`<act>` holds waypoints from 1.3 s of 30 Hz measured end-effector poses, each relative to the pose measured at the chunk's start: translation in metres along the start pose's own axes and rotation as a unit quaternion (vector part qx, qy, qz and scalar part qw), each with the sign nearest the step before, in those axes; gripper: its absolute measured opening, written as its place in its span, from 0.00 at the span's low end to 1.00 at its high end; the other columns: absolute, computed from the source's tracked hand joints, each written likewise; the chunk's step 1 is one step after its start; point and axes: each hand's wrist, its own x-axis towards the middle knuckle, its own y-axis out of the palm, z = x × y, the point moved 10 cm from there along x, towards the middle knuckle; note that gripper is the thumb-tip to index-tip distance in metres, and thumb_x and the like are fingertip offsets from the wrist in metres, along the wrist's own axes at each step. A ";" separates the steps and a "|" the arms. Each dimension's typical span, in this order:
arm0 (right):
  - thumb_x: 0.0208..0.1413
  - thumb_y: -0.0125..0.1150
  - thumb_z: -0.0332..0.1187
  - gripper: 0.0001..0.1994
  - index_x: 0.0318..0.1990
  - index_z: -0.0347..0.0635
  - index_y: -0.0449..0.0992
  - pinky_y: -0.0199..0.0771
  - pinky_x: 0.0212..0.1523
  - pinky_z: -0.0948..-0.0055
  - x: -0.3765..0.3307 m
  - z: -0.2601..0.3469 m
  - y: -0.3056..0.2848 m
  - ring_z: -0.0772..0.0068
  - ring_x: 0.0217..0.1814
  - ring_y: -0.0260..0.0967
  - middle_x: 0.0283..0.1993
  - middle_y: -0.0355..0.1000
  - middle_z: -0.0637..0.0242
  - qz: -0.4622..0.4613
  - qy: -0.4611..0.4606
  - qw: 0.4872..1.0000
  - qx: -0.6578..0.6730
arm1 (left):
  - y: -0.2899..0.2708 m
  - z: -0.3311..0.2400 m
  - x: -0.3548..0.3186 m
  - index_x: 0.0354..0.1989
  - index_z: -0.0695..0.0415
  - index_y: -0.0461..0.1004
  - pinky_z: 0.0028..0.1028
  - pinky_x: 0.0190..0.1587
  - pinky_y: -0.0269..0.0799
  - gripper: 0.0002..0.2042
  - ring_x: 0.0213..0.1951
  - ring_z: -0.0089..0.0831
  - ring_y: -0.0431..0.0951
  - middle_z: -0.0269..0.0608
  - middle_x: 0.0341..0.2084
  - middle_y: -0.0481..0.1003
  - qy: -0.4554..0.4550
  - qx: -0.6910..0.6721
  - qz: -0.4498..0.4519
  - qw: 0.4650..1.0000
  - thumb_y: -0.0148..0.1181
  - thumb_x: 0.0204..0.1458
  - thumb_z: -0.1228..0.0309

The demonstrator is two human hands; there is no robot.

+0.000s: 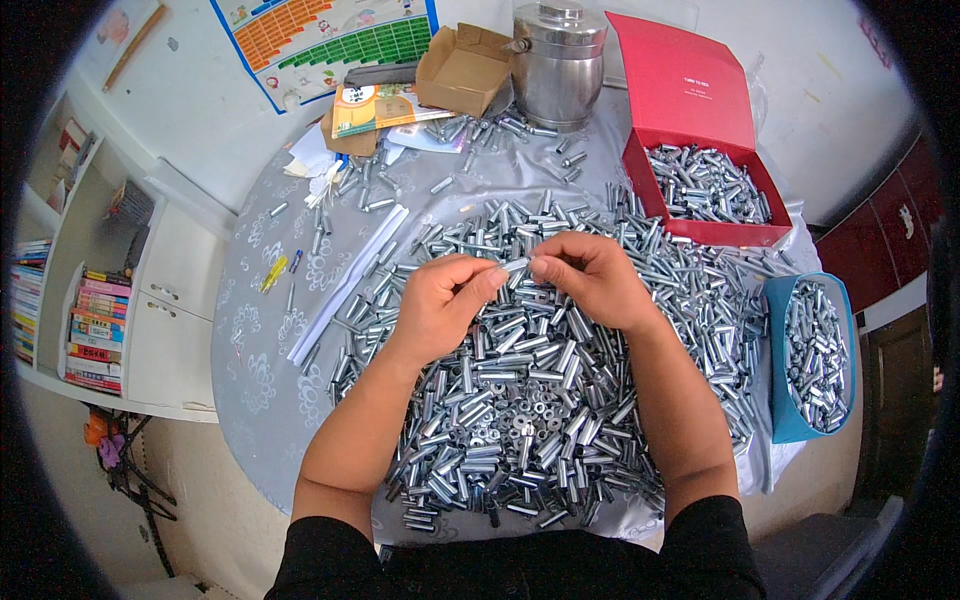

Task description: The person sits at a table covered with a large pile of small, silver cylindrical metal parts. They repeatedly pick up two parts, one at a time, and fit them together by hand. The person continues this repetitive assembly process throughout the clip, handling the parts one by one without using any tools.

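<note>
Over the middle of a big heap, my left hand [440,305] and my right hand [600,282] meet with fingertips pinched on one small, shiny metal sleeve [515,267]. The fingers cover both its ends, so whether a bolt sits inside it I cannot tell. Loose metal sleeves [500,465] lie spread below and between my forearms. Among them is a patch of small washers and nuts [528,408]. Long thin bolts [690,312] are heaped to the right of my right hand.
At the back right stands an open red box [690,232] full of metal anchors. A blue container [785,405] of similar pieces sits at the right edge. Behind are a steel canister [560,70] and a cardboard box [465,75]. Folded white paper [348,285] lies left.
</note>
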 end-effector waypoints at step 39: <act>0.55 0.66 0.28 0.09 0.43 0.38 0.79 0.66 0.33 0.81 -0.001 -0.001 0.001 0.86 0.31 0.63 0.39 0.74 0.71 0.000 0.004 1.000 -0.013 | 0.005 0.020 -0.005 0.32 0.64 0.78 0.21 0.28 0.62 0.17 0.23 0.17 0.67 0.31 0.19 0.71 -0.096 -0.046 0.012 0.994 0.53 0.63 0.61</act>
